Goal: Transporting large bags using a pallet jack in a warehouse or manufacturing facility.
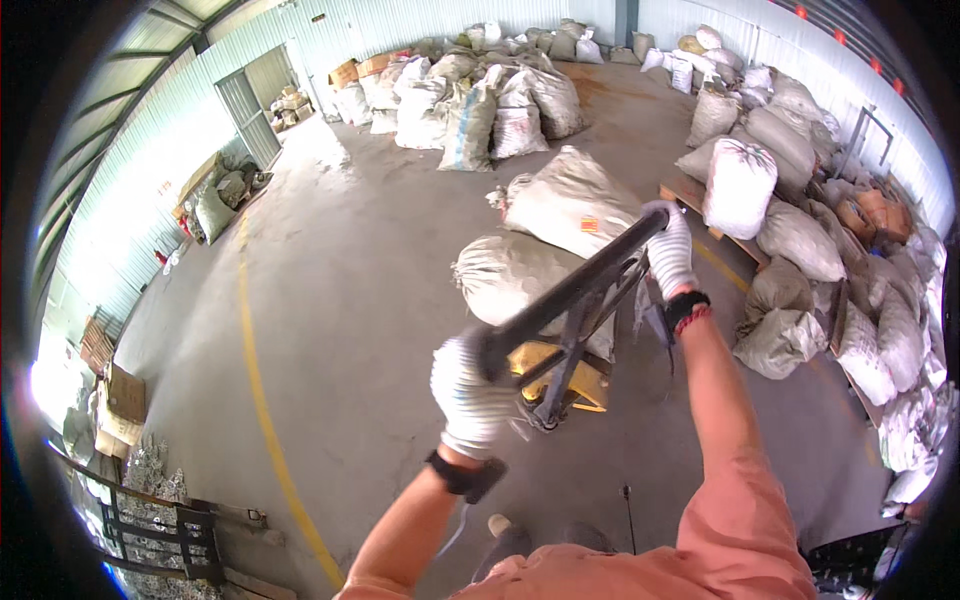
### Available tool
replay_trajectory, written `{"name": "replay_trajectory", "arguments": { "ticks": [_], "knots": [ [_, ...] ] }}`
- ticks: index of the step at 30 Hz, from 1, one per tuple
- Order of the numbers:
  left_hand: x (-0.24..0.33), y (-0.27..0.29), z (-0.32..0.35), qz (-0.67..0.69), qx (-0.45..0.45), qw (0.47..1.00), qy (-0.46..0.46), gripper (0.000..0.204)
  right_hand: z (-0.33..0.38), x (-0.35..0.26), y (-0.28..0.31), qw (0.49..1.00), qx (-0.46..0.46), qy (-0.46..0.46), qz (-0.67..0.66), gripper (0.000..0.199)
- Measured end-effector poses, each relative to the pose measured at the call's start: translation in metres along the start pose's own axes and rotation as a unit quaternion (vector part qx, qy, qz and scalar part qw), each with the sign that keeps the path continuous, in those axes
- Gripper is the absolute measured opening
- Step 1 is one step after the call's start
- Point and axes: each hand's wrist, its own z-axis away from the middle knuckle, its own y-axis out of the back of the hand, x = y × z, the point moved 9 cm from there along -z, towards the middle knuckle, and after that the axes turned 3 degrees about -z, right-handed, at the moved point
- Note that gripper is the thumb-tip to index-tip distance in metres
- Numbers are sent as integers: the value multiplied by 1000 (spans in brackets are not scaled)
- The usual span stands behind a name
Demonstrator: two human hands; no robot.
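Observation:
My left hand, in a white ribbed glove, is closed on the near left end of a thick black handle. At the handle's far right end my right hand, gloved the same way, is closed too. Beneath it black struts run down to a yellow base, which looks like a pallet jack. Just beyond the base lie two full white sacks, a nearer tied sack and a farther sack with an orange mark. The handle hides part of both. Whatever supports the sacks cannot be made out.
Piled sacks stand at the back. More sacks line the right wall, some on wooden pallets. A yellow floor line runs along the left. Cardboard boxes and a black metal frame stand at the left edge. A doorway opens at the back left.

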Motion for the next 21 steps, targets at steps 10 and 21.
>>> {"name": "replay_trajectory", "arguments": {
  "ticks": [10,21],
  "knots": [
    [-264,-8,-155,-1,29,999,28,25,-49,-17,-230,993,34,-9,108,17],
    [-487,-166,-355,176,-5,979,101,16,-83,-10,-331,986,93,20,139,33]
  ]
}}
